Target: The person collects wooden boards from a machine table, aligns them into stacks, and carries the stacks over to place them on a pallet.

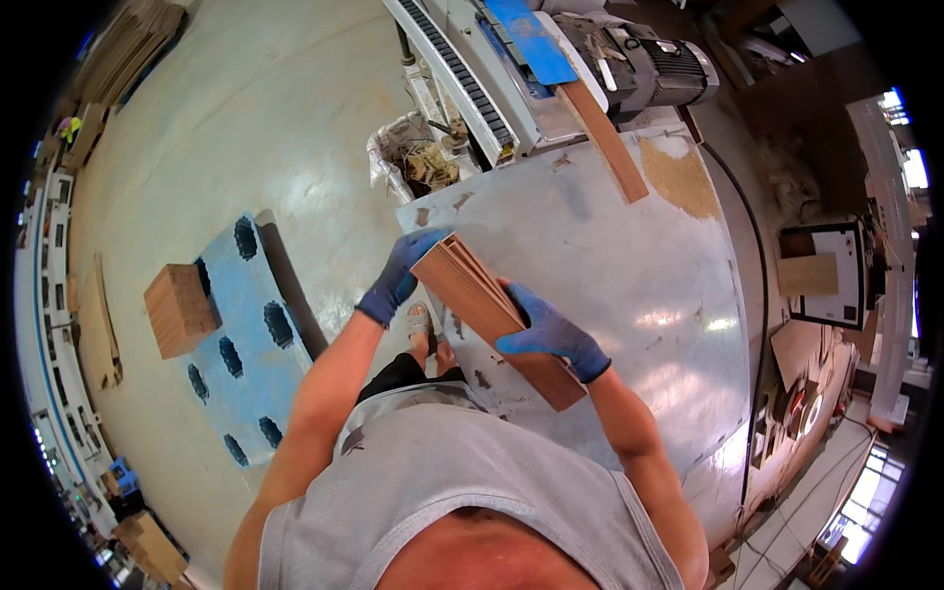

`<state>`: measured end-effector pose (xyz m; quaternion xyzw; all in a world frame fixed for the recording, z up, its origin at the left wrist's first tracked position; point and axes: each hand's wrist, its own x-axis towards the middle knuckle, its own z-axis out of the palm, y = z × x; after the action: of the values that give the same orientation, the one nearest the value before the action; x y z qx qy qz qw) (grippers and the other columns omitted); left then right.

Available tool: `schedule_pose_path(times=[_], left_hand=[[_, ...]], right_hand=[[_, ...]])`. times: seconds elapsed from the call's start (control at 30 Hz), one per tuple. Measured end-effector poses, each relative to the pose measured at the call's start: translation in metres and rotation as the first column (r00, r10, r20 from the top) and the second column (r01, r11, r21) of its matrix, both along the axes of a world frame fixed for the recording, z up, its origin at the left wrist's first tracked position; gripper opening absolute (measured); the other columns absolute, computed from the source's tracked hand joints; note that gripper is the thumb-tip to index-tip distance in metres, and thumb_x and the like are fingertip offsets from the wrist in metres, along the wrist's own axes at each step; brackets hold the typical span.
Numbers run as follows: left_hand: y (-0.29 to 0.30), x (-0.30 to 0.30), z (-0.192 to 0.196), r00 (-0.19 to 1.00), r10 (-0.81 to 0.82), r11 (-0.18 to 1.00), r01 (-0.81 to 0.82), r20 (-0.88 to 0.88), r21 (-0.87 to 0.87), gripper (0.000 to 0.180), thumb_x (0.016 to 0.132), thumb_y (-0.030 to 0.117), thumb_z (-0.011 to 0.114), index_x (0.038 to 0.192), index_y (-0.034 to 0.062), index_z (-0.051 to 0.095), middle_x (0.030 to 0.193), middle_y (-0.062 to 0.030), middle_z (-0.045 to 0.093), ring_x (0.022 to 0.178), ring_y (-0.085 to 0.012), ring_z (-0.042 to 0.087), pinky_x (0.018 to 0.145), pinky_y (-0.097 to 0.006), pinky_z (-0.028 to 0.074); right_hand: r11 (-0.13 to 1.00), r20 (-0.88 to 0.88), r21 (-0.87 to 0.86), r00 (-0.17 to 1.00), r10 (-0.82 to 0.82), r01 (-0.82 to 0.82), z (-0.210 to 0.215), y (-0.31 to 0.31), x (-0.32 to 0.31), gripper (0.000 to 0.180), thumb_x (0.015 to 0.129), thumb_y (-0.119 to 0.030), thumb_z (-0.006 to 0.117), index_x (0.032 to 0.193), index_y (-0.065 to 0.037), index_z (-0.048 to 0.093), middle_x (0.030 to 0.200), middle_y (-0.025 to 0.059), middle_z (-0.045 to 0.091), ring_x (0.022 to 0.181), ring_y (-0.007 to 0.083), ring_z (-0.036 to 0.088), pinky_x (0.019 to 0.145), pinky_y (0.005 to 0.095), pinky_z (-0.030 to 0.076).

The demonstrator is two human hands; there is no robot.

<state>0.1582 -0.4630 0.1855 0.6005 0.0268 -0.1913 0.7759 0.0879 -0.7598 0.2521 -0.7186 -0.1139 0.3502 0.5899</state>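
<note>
Between my two blue-gloved hands is a stack of reddish-brown wooden planks (489,308), held aslant above the left edge of the metal table (649,324). My left hand (405,267) grips the stack's far end, its fingers partly hidden behind the wood. Nearer the other end, my right hand (553,332) is closed round the stack's right side with the thumb lying across the top plank. The planks fan slightly apart at the far end. A single plank (608,143) sticks out of the machine (521,88) onto the table's far part.
On the left, a neat wooden block stack (183,310) rests on a blue pallet with dark holes (241,339). A white sack of wood scraps (421,162) stands beside the machine. Sawdust (678,177) lies on the table's far right corner, and a black cable (752,246) runs along its right side.
</note>
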Motion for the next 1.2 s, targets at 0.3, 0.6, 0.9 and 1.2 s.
schedule_pose_path(times=[0.3, 0.6, 0.9, 1.2], left_hand=[[-0.014, 0.083, 0.017, 0.944, -0.292, 0.951, 0.269, 0.154, 0.153, 0.038, 0.102, 0.019, 0.058, 0.133, -0.0022, 0.063, 0.124, -0.0058, 0.069, 0.111, -0.0124, 0.063, 0.099, -0.027, 0.048], [-0.038, 0.023, -0.023, 0.948, -0.188, 0.979, 0.161, 0.258, 0.125, 0.043, 0.108, 0.021, 0.049, 0.143, -0.0036, 0.054, 0.146, -0.0111, 0.056, 0.135, -0.0185, 0.05, 0.115, -0.032, 0.036], [-0.052, 0.014, -0.021, 0.941, -0.183, 0.983, 0.166, 0.284, 0.084, 0.048, 0.109, 0.024, 0.045, 0.148, -0.0043, 0.047, 0.153, -0.012, 0.049, 0.142, -0.0198, 0.043, 0.119, -0.033, 0.03], [-0.061, 0.005, -0.01, 0.922, -0.279, 0.958, 0.249, 0.267, 0.139, 0.053, 0.11, 0.026, 0.041, 0.153, -0.0045, 0.037, 0.16, -0.0122, 0.039, 0.149, -0.0203, 0.032, 0.123, -0.033, 0.021]], right_hand=[[0.628, 0.774, -0.584, 0.586, 0.24, 0.515, -0.018, 0.016, -0.029, 0.098, 0.062, -0.036, 0.086, 0.145, -0.004, 0.046, 0.143, 0.0334, 0.038, 0.124, 0.0503, 0.042, 0.104, 0.0679, 0.032], [0.569, 0.693, -0.662, 0.688, 0.217, 0.487, -0.013, 0.022, -0.036, 0.101, 0.065, -0.043, 0.086, 0.149, -0.006, 0.043, 0.148, 0.0341, 0.033, 0.136, 0.0528, 0.033, 0.111, 0.072, 0.023], [0.519, 0.629, -0.724, 0.745, 0.223, 0.455, -0.003, 0.003, -0.05, 0.108, 0.062, -0.05, 0.087, 0.15, -0.006, 0.042, 0.151, 0.0347, 0.031, 0.136, 0.0534, 0.033, 0.111, 0.0711, 0.023], [0.514, 0.655, -0.712, 0.716, 0.24, 0.478, -0.004, -0.007, -0.058, 0.108, 0.06, -0.05, 0.088, 0.149, -0.007, 0.044, 0.149, 0.0342, 0.034, 0.134, 0.0522, 0.037, 0.108, 0.0714, 0.026]])
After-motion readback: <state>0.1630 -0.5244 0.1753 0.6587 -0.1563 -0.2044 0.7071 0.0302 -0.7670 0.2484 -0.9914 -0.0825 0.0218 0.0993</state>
